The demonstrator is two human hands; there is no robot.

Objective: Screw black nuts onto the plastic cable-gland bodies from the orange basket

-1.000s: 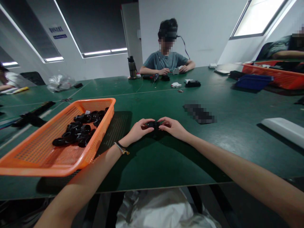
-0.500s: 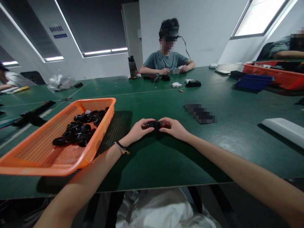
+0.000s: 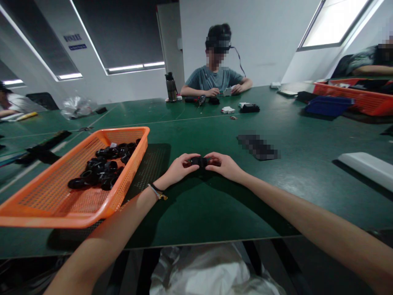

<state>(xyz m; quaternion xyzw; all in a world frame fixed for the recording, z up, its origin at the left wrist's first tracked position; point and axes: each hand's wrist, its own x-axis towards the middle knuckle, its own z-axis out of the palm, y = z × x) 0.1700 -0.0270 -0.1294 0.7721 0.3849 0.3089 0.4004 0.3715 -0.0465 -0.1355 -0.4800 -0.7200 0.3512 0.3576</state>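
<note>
Where the two hands meet over the green counter, a small black part is pinched between them: the left hand closes its grip on the part's left end with thumb and fingertips, and the right hand closes its grip on the right end in the same way, so that the part sits just above the counter surface between the two sets of fingertips. No writing can be read on the part; it is too small to tell its detail. Both forearms run in from the near edge of the counter and converge at the grip, the left wrist carrying a thin bracelet, the hands curled with knuckles up. Left of the grip, near the left forearm, an orange mesh basket lies on the counter with a heap of black rings in its far half. Right of and beyond the grip lies a dark blurred thing, and farther right a white flat piece. Well beyond the grip a person in a grey shirt sits across the counter, hands on small parts, a dark bottle beside them. High on the left wall hangs a blue sign, its writing too blurred to read.
</note>
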